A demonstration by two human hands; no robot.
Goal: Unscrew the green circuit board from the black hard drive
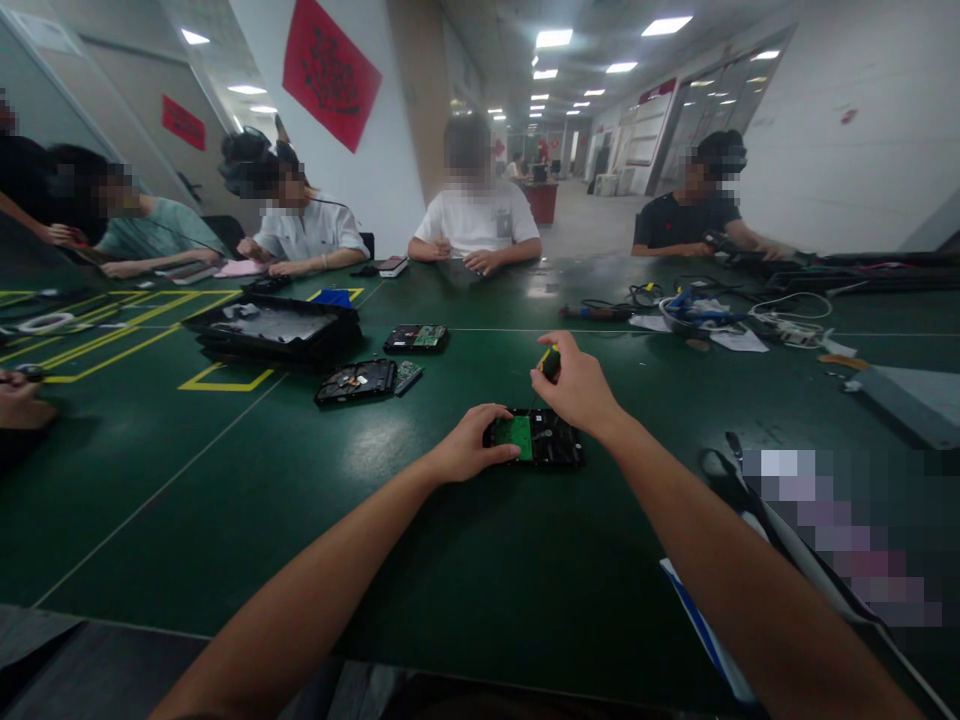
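On the green tabletop in front of me lies a black hard drive (556, 446), its green circuit board (516, 434) facing up. My left hand (474, 442) grips the drive's left end, thumb along the near side of the board and fingers over the far edge. Above the drive, my right hand (576, 385) is closed around the dark, yellow-marked handle of a screwdriver (550, 364). Its thin shaft points down toward the board; whether the tip sits in a screw is too small to tell.
Beyond my left hand lie another hard drive (417, 338), an opened drive (355, 381) and a loose circuit board (408, 377). A black tray (277, 330) stands behind them. Tangled cables (697, 305) lie at the far right, near a grey metal box (904, 400). Several people sit around the table.
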